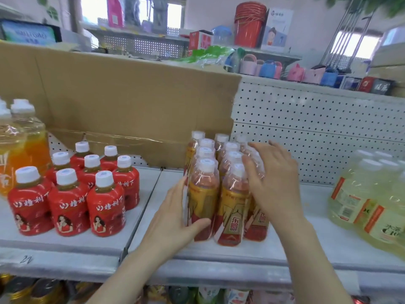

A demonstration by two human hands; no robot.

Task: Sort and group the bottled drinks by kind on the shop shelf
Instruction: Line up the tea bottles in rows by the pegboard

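A shrink-wrapped pack of gold-and-red bottles [230,194] with white caps stands upright on the white shelf [285,244], mid-frame. My left hand [175,213] presses flat against the pack's left side, thumb across the front of a bottle. Against the pack's right upper side lies my right hand [274,178], fingers spread over the wrapped bottle necks. Left of the pack stands a group of several squat red bottles [72,194] with white caps. Two tall orange drink bottles [24,145] are at the far left. A wrapped pack of pale yellow bottles [372,198] sits at the right.
A cardboard sheet [122,102] leans against the perforated back panel [317,132] behind the bottles. Higher shelves hold red buckets [248,25], boxes and small coloured baskets. More bottles show on the lower shelf [32,290] beneath the shelf edge.
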